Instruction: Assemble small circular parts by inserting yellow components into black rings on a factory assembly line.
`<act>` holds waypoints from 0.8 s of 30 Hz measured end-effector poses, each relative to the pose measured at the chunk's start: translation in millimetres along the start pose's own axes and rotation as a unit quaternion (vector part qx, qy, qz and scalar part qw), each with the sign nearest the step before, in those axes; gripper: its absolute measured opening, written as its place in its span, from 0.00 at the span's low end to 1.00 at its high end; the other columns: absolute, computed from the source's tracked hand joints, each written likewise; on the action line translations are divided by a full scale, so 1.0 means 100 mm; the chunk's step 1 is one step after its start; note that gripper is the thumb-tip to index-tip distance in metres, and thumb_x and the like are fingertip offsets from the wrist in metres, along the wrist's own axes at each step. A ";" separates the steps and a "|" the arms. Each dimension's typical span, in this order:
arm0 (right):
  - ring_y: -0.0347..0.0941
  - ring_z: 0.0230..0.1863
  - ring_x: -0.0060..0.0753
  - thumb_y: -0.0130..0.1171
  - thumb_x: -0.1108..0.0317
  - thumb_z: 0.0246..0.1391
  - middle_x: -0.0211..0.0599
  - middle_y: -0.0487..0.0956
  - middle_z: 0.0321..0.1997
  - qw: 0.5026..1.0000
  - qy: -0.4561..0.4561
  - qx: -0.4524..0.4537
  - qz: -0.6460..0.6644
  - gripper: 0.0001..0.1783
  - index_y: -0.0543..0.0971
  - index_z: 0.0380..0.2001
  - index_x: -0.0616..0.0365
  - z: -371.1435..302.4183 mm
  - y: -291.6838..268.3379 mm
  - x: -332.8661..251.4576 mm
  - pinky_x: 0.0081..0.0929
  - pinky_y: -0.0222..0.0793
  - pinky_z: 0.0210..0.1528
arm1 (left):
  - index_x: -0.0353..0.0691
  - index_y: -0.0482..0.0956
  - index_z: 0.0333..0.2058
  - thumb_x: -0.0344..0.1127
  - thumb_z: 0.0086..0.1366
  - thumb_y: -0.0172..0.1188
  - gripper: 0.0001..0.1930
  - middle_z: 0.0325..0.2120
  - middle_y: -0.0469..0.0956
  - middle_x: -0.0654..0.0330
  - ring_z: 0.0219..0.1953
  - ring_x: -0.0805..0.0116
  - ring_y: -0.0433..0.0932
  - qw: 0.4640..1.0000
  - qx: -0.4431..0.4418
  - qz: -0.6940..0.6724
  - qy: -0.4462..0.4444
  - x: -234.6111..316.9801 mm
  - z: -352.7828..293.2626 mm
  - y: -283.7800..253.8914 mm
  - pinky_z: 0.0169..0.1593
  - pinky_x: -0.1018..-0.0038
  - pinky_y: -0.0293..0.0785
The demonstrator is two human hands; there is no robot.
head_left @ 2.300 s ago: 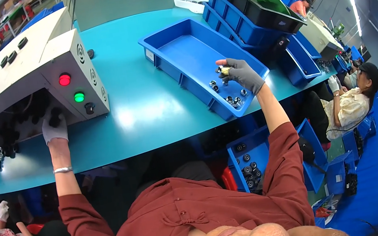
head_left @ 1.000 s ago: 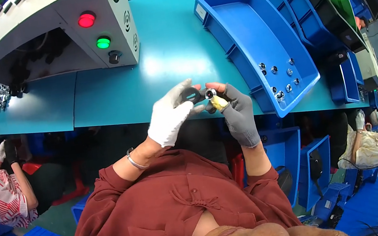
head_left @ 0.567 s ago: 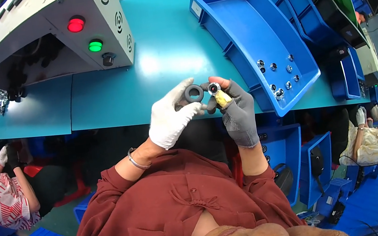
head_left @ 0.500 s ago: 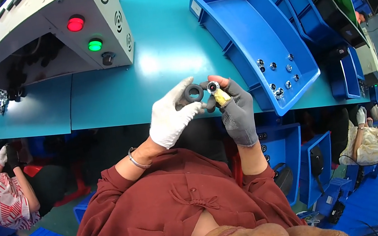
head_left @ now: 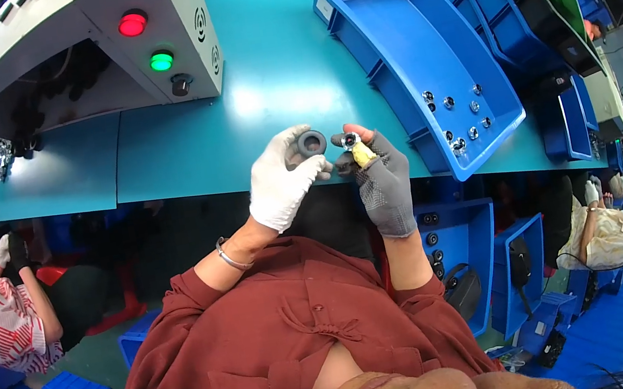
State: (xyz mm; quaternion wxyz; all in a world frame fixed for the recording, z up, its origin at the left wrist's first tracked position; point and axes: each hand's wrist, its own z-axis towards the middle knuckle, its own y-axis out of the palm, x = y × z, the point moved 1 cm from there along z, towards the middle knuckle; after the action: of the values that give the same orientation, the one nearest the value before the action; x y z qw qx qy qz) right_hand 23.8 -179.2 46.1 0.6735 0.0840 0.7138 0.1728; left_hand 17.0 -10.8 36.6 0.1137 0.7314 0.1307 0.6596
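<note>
My left hand [head_left: 277, 181], in a white glove, pinches a black ring-shaped part [head_left: 311, 143] between thumb and fingers, its round opening facing up. Close by on the right, my right hand [head_left: 385, 187] wears a grey glove with a yellow wrap on the thumb. Its fingers grip a small shiny metal fitting [head_left: 350, 140] with a dark centre. The two parts are held apart, above the table's near edge. Several similar metal fittings [head_left: 474, 107] lie in the near end of a blue tray [head_left: 383, 81] to the right.
A white machine [head_left: 176, 33] with a red and a green light stands at the left on the teal table [head_left: 183, 154]. Stacked blue bins [head_left: 490, 11] rise at the far right. Below the table edge, a blue bin [head_left: 478, 241] holds dark round parts. Other people sit at both sides.
My left hand and the black ring have shifted slightly left and up. My right hand has moved slightly left, widening the gap between the parts. The view has shifted a little.
</note>
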 end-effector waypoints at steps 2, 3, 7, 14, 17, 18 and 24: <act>0.77 0.41 0.23 0.47 0.75 0.65 0.43 0.81 0.51 1.000 0.005 0.005 0.011 0.21 0.73 0.59 0.70 -0.05 -0.01 0.04 0.22 0.74 0.46 | 0.27 0.70 0.57 0.20 0.62 0.63 0.24 0.43 0.80 0.51 0.38 0.66 0.84 1.000 0.003 0.023 0.003 -0.02 -0.01 -0.03 0.41 0.74 0.84; 0.77 0.41 0.23 0.47 0.75 0.66 0.44 0.81 0.51 1.000 0.012 0.001 0.002 0.21 0.73 0.59 0.70 -0.08 0.00 0.05 0.23 0.74 0.46 | 0.29 0.71 0.57 0.22 0.62 0.64 0.24 0.43 0.81 0.52 0.38 0.68 0.84 0.999 0.007 0.047 0.007 -0.02 -0.01 -0.04 0.41 0.74 0.83; 0.78 0.41 0.25 0.44 0.75 0.66 0.43 0.81 0.49 0.999 0.035 -0.017 0.016 0.21 0.72 0.59 0.70 -0.20 0.03 0.09 0.24 0.74 0.47 | 0.30 0.76 0.54 0.22 0.59 0.68 0.23 0.40 0.81 0.57 0.33 0.75 0.81 0.993 0.035 0.109 -0.009 0.02 -0.06 -0.06 0.38 0.80 0.79; 0.78 0.42 0.26 0.41 0.72 0.66 0.38 0.80 0.44 0.988 0.068 -0.020 0.140 0.21 0.72 0.57 0.71 -0.28 0.14 0.11 0.23 0.74 0.46 | 0.35 0.79 0.51 0.24 0.54 0.72 0.24 0.37 0.80 0.64 0.35 0.80 0.75 0.963 0.051 0.233 0.128 -0.04 -0.14 -0.07 0.42 0.80 0.75; 0.77 0.44 0.24 0.45 0.74 0.65 0.38 0.80 0.45 0.990 0.024 -0.021 0.136 0.19 0.74 0.56 0.70 -0.30 0.16 0.11 0.22 0.73 0.48 | 0.35 0.79 0.50 0.24 0.55 0.71 0.23 0.38 0.80 0.64 0.34 0.80 0.75 0.951 0.033 0.271 0.144 -0.05 -0.16 -0.09 0.41 0.80 0.74; 0.76 0.45 0.22 0.48 0.76 0.64 0.38 0.80 0.46 1.000 -0.005 -0.011 0.011 0.19 0.75 0.55 0.70 -0.32 0.18 0.06 0.21 0.72 0.49 | 0.35 0.79 0.50 0.23 0.55 0.70 0.22 0.38 0.80 0.64 0.34 0.80 0.74 0.942 0.018 0.296 0.155 -0.05 -0.17 -0.10 0.41 0.81 0.74; 0.74 0.48 0.18 0.57 0.77 0.62 0.32 0.80 0.48 0.956 -0.116 -0.057 -0.263 0.16 0.78 0.53 0.67 -0.33 0.20 -0.05 0.18 0.69 0.52 | 0.35 0.76 0.55 0.23 0.60 0.65 0.23 0.38 0.80 0.63 0.33 0.81 0.75 0.962 -0.019 0.227 0.150 -0.05 -0.26 -0.09 0.37 0.82 0.73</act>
State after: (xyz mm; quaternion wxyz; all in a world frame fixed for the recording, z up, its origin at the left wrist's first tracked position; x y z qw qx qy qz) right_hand -10.7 -166.5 58.8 0.7768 -0.1261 0.6167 0.0191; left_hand -10.1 -4.3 31.9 -0.0461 0.6324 -0.0353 0.7724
